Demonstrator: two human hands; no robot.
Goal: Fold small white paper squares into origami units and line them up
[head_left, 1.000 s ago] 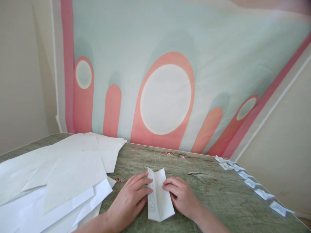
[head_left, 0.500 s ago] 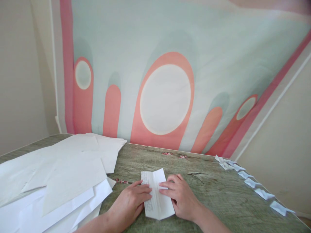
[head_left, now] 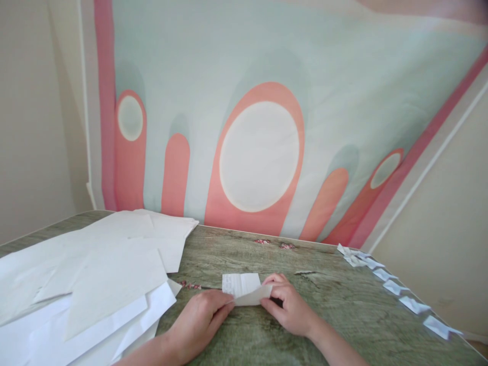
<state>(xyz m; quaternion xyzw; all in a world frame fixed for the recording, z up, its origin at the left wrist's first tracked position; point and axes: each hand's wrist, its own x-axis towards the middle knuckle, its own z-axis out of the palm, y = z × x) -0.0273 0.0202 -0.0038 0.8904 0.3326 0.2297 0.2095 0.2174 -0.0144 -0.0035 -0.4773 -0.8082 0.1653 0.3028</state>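
A small sheet of white paper (head_left: 241,284) with faint writing on its upper left lies on the wooden table in front of me. Its near part is turned up and folded over toward the far edge. My left hand (head_left: 202,319) pinches the left end of that flap between thumb and fingers. At the flap's right end, my right hand (head_left: 286,306) grips the corner the same way, fingers curled behind it. Both thumbs face me. The underside of the flap is hidden.
On the left lies a spread pile of white paper sheets (head_left: 118,279). Several small folded paper pieces (head_left: 415,305) form a row along the table's right edge. The green-grey wood-grain table (head_left: 320,290) meets a patterned cloth (head_left: 175,61) at the back.
The paper lay opened out, with a lengthwise crease, under both hands. Now its near end is lifted and folded away from me, and each hand has shifted to pinch a corner.
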